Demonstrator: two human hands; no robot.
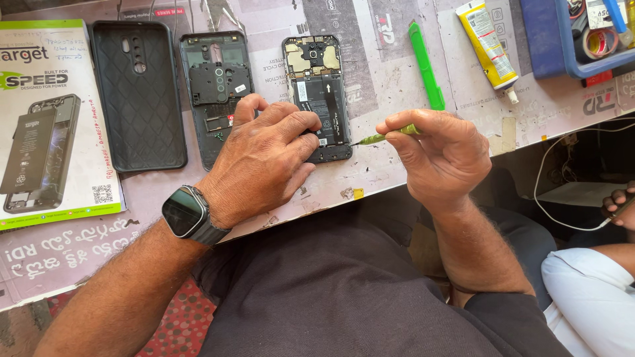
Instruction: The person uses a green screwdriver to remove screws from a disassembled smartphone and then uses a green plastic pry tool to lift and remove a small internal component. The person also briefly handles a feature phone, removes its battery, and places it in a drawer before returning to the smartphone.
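Left hand (264, 158) laid flat, fingers pressed together, on lower end of opened phone (319, 92) at bench (390, 86) front edge. Right hand (440, 155) pinching thin green screwdriver (385, 137), tip touching phone's bottom right corner. Smartwatch (187, 213) on left wrist. Left of phone: removed back panel (215, 79), then black case (137, 92), then printed leaflet (49, 119). Behind right hand: green pry tool (425, 66), yellow glue tube (488, 43), blue tray (562, 39).
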